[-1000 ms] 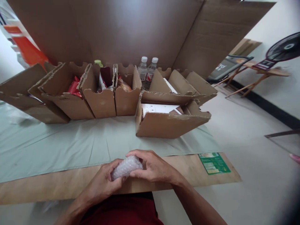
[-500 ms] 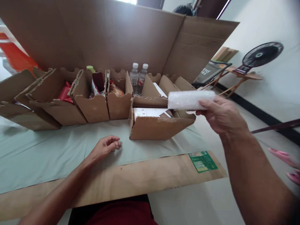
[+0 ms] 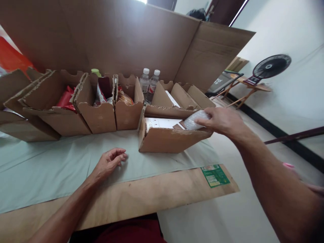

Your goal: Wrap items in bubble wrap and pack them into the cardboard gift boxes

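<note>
My right hand (image 3: 220,119) grips one end of a white bubble-wrapped package (image 3: 196,119), fingers closed round it. The package slants down into the right end of the front cardboard box (image 3: 174,140). In that box, beside the package, lies a flat white box (image 3: 164,124) with a brown pattern at one corner. My left hand (image 3: 110,163) rests on its side on the pale green cloth (image 3: 76,168), fingers loosely bent and holding nothing. It lies to the left of the front box, apart from it.
Several open cardboard bins line the back, one with a red packet (image 3: 67,98), another with an orange-brown packet (image 3: 125,98). Two clear bottles (image 3: 152,86) stand between bins. A tall cardboard panel (image 3: 121,40) rises behind. A wooden board (image 3: 152,190) edges the table; a fan (image 3: 272,66) stands right.
My right hand has moved down and left, bringing the bubble-wrapped package from above the front box into its right end. My left hand stays nearly where it was. The view has shifted slightly.
</note>
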Available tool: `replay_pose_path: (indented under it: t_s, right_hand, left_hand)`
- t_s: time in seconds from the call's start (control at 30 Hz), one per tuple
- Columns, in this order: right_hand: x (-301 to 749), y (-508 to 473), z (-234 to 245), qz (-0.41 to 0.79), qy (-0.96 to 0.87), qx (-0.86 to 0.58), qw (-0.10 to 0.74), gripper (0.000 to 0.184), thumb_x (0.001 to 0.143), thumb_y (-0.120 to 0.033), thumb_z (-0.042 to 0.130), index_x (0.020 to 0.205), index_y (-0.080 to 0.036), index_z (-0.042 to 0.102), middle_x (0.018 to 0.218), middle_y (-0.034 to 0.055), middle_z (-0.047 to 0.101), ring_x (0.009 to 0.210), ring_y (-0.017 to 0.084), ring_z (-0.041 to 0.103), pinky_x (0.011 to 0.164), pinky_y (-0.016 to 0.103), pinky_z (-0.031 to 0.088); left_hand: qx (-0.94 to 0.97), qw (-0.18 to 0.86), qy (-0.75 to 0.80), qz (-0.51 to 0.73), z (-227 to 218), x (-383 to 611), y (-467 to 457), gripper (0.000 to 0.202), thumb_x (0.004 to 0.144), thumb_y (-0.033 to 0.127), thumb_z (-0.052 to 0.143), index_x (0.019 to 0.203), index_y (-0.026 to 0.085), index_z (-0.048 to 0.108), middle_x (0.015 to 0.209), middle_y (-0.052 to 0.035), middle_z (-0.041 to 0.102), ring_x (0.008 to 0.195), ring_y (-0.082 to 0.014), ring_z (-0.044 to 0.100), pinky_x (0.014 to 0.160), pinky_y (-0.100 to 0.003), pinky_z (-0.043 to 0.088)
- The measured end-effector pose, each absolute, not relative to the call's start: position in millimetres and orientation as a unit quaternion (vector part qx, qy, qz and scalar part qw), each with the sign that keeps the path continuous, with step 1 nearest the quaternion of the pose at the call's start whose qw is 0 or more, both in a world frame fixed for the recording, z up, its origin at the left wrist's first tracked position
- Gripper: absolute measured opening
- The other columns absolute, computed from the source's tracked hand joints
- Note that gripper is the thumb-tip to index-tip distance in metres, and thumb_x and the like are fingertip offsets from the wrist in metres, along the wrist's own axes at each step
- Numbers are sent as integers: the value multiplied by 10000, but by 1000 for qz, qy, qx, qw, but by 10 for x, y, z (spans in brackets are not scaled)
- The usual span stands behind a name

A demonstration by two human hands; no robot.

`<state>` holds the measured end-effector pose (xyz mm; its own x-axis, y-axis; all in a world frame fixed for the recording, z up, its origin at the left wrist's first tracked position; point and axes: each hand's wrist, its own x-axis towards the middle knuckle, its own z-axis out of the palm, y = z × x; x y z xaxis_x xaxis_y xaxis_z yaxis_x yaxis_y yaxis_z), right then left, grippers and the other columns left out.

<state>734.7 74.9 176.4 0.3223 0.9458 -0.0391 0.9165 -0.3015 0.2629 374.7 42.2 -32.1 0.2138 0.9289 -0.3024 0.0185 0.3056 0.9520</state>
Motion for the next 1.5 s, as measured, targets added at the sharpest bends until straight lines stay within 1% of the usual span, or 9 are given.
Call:
replay_pose_path:
  t_s: [0.13, 0.27, 0.43, 0.7, 1.1, 1.2, 1.37, 1.43, 1.5]
  right_hand:
    - [7236, 792, 1737, 49, 593, 789, 153, 511, 939, -549, 511, 1173, -154, 734, 1133, 208, 755, 1045, 366, 687, 754, 392, 420]
    - [7304, 780, 1751, 38, 622, 770, 136, 472, 891, -422, 575, 1288, -202, 703, 1154, 139, 768, 1019, 350, 707, 765, 384, 476]
    - [7327, 794, 1722, 69, 608, 773, 165, 349, 865, -437, 616, 1105, -249, 786, 1030, 99, 790, 992, 340, 718, 730, 368, 475]
    - [7090, 1006, 1662, 38, 611, 753, 242, 304, 890, -367, 610, 1046, -211, 819, 1109, 146, 780, 1057, 329, 712, 794, 359, 484]
    - [7200, 1074, 1550, 13, 655, 725, 213, 265, 839, -276, 594, 960, -202, 817, 1013, 122, 792, 946, 281, 720, 741, 333, 482]
    - [7288, 804, 1688, 37, 650, 756, 76, 295, 868, -303, 569, 1000, -226, 821, 1033, 98, 798, 957, 285, 716, 758, 356, 486]
    - [7590, 71, 1461, 94, 540, 744, -383, 322, 856, -396, 615, 992, -166, 794, 883, 106, 783, 733, 223, 692, 725, 365, 535]
    - [7660, -108, 1145, 30, 491, 730, -475, 363, 816, -414, 679, 1071, -170, 761, 963, 114, 790, 779, 232, 707, 765, 386, 567]
    - [7648, -160, 794, -64, 504, 709, -490, 456, 801, -452, 705, 1173, -189, 709, 1116, 121, 777, 933, 254, 723, 836, 411, 580]
  left_hand:
    - [470, 626, 509, 359, -317, 3737, 416, 474, 649, 501, 826, 978, 178, 716, 931, -117, 799, 833, -231, 720, 683, -323, 523]
    - [470, 626, 512, 353, -330, 3734, 422, 481, 640, 505, 825, 975, 177, 718, 944, -122, 802, 842, -237, 723, 685, -325, 523]
    - [473, 622, 515, 351, -360, 3733, 435, 498, 642, 522, 825, 987, 178, 720, 951, -126, 806, 861, -252, 730, 692, -331, 527]
    - [479, 623, 511, 349, -393, 3731, 439, 475, 667, 499, 804, 1007, 180, 715, 968, -124, 803, 874, -244, 728, 688, -325, 532]
    - [482, 621, 505, 355, -320, 3725, 431, 434, 683, 476, 818, 987, 181, 725, 955, -127, 804, 867, -258, 743, 685, -336, 544]
    - [490, 605, 514, 359, -304, 3708, 400, 415, 699, 477, 815, 989, 191, 736, 948, -121, 800, 880, -262, 744, 700, -342, 554]
    - [579, 507, 531, 355, -156, 3787, 267, 507, 772, 485, 752, 1200, 216, 730, 1185, -128, 753, 1034, -295, 720, 843, -393, 576]
    - [618, 480, 507, 361, -81, 3904, 246, 636, 817, 467, 716, 1406, 248, 621, 1400, -146, 656, 1202, -326, 669, 948, -436, 563]
    - [652, 460, 471, 376, -30, 4070, 278, 777, 852, 445, 695, 1566, 275, 440, 1614, -156, 469, 1430, -355, 515, 1121, -505, 470]
